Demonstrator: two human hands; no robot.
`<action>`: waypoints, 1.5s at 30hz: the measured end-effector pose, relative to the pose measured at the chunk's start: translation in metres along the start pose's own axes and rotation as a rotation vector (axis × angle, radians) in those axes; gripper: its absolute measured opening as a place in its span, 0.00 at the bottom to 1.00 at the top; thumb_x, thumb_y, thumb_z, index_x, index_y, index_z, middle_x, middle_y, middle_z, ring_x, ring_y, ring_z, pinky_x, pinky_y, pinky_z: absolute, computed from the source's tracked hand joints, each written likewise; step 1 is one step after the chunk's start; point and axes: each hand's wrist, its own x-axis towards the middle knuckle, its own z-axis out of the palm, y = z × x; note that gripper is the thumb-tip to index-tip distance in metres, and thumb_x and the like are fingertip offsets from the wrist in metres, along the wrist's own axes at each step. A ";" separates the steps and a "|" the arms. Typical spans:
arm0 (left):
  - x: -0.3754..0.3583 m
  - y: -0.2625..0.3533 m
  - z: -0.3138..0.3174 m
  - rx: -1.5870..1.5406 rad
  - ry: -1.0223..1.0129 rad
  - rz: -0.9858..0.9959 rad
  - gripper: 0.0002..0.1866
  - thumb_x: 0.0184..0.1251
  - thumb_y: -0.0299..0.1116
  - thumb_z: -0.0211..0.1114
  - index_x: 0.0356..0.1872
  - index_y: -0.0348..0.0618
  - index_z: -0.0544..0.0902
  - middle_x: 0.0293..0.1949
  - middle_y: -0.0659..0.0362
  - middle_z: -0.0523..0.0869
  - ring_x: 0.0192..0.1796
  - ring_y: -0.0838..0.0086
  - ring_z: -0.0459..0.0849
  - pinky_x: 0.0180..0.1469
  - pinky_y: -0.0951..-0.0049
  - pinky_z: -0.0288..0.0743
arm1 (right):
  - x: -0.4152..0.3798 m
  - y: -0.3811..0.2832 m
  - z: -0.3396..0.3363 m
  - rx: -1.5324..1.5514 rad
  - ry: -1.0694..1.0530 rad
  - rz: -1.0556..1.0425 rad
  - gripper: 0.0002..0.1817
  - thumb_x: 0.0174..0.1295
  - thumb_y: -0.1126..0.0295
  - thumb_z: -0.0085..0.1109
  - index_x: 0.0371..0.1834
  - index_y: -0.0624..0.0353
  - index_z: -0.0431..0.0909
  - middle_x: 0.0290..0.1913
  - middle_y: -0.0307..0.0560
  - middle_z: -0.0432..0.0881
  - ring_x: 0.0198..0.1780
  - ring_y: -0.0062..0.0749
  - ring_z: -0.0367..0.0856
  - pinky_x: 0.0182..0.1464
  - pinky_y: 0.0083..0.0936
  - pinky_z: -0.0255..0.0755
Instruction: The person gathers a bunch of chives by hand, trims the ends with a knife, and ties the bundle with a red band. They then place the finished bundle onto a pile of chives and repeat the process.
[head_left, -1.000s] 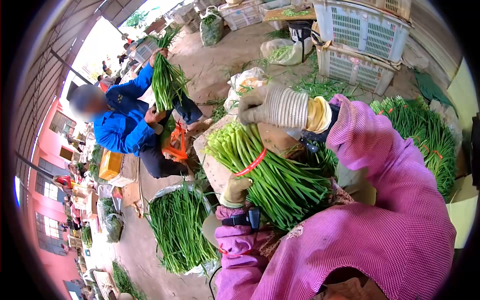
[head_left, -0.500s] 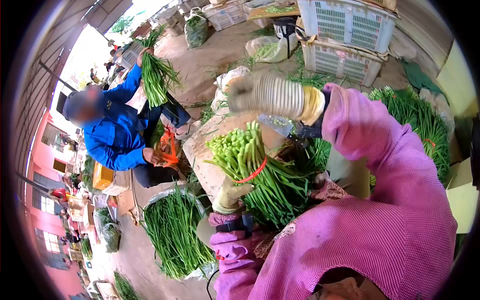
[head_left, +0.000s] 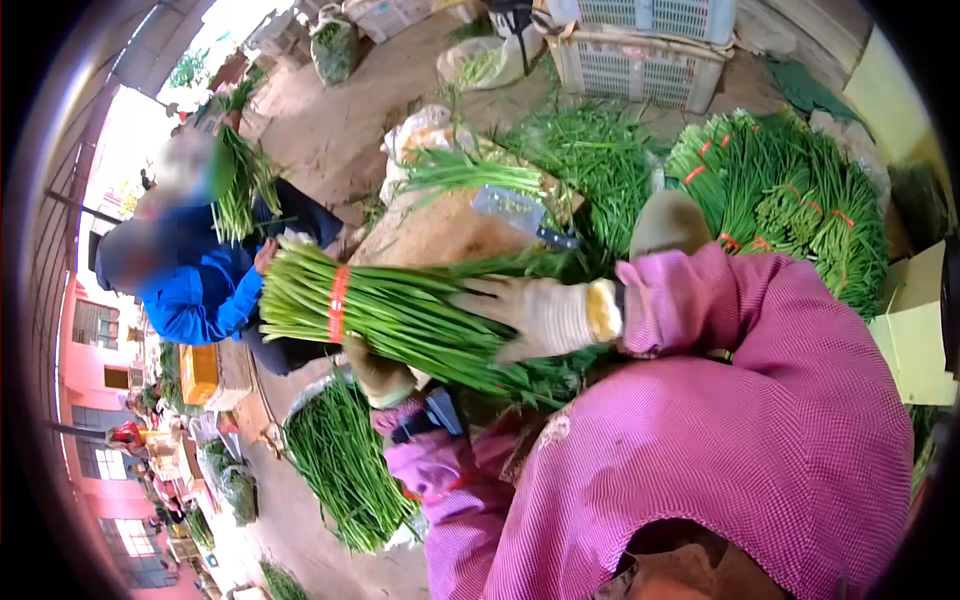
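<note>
A thick bunch of chive-like green stalks [head_left: 400,305], tied with a red band, lies sideways in front of me, cut ends to the left. My gloved left hand [head_left: 378,374] grips it from below, close to the band; part of the fingers is hidden behind the stalks. My gloved right hand [head_left: 530,315] rests on the leafy half with fingers stretched and spread. Beyond it, a cleaver [head_left: 508,208] with a dark handle lies on a wooden board [head_left: 415,235], beside some loose stalks [head_left: 460,172].
Tied bunches [head_left: 790,200] are piled at the right. Loose greens [head_left: 595,150] lie behind the board. A lined container of greens [head_left: 345,465] stands at lower left. A co-worker in a blue jacket [head_left: 195,300] sits at the left, near more stalks. Plastic crates [head_left: 640,70] stand at the back.
The bunch has swung from pointing away to lying sideways, cut ends left. My right hand has come down from above the board onto it. The cleaver now lies on the board in plain view.
</note>
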 end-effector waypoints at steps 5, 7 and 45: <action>0.024 0.056 -0.038 -0.260 0.049 0.171 0.33 0.64 0.46 0.69 0.67 0.40 0.73 0.65 0.51 0.78 0.66 0.57 0.76 0.71 0.48 0.67 | -0.063 0.041 -0.022 -0.130 -0.981 0.558 0.23 0.62 0.56 0.56 0.55 0.56 0.81 0.51 0.55 0.84 0.51 0.51 0.84 0.54 0.43 0.78; 0.027 0.069 -0.083 -0.407 0.114 0.213 0.33 0.63 0.44 0.71 0.67 0.40 0.74 0.67 0.50 0.76 0.67 0.56 0.74 0.72 0.43 0.64 | -0.104 0.099 -0.021 -0.214 -0.774 0.301 0.19 0.64 0.56 0.55 0.51 0.55 0.83 0.46 0.53 0.86 0.48 0.51 0.85 0.51 0.43 0.78; 0.014 0.037 -0.053 -0.265 0.350 0.256 0.28 0.71 0.48 0.61 0.64 0.38 0.75 0.66 0.49 0.76 0.67 0.57 0.74 0.70 0.52 0.69 | 0.032 -0.010 -0.057 0.047 -0.469 0.499 0.32 0.67 0.37 0.48 0.29 0.56 0.85 0.28 0.53 0.85 0.31 0.48 0.84 0.38 0.42 0.77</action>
